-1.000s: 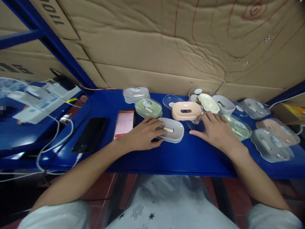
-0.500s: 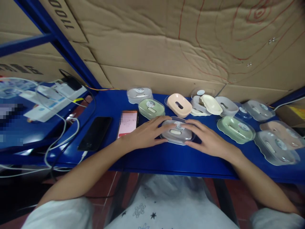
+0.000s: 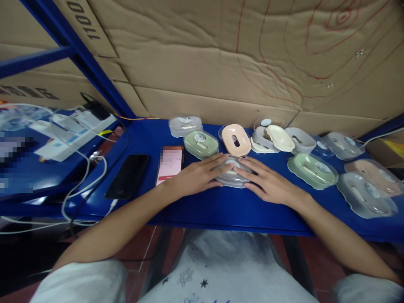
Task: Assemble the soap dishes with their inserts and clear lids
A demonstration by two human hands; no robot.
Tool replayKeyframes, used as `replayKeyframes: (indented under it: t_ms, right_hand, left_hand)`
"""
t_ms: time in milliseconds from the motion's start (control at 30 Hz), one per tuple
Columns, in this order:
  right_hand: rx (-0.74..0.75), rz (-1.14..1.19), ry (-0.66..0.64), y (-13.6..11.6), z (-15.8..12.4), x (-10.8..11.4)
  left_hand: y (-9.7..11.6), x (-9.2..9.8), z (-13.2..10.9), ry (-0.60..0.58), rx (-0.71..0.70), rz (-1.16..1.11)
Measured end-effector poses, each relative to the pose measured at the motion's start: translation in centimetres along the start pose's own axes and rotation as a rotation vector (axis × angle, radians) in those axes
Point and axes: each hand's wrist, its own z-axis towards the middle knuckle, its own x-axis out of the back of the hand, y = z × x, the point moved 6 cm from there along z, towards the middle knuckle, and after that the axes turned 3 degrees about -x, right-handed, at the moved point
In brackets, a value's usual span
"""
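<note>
Phone (image 3: 127,176) with a dark screen lies well left of the peach dish (image 3: 245,141); lit phone (image 3: 169,168) nearer to it. Green lidded dish (image 3: 206,148) sits just left of it. Your left hand (image 3: 202,174), front-left of the peach dish, is spread over the left end of the clear lid (image 3: 232,160). Grey dish (image 3: 235,184) is under that lid, in front of the peach dish. Your right hand (image 3: 268,180), front-right of the peach dish, is spread over the lid's other end; neither hand visibly pinches. Looks like a press: line up the rims, push evenly straight down, check the edge all round; your fingers hide whether it's seated. Sticker-topped green box (image 3: 312,171), right of the peach dish: keep your forearm clear.
</note>
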Motion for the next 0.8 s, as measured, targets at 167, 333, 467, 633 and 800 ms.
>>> replayKeyframes:
  t_ms: [167, 333, 467, 633, 800]
  right_hand:
    - [0.014, -0.012, 0.026, 0.8, 0.0, -0.7]
    - [-0.002, 0.020, 0.044, 1.3, 0.1, -1.2]
    - [-0.019, 0.068, 0.086, 1.6, 0.1, -0.8]
    - [-0.169, 0.013, 0.238, 4.2, -0.3, 0.1]
    - [-0.219, -0.172, 0.169, 5.9, 0.2, -1.5]
  left_hand:
    - [0.0, -0.5, 0.1, 0.018, 0.054, 0.100]
    - [-0.6, -0.9, 0.2, -0.003, 0.112, 0.049]
    - [-1.0, -1.3, 0.1, -0.008, 0.188, -0.075]
    - [-0.9, -0.6, 0.0, 0.003, 0.149, -0.205]
    - [-2.7, 3.3, -0.1, 0.138, 0.215, -0.225]
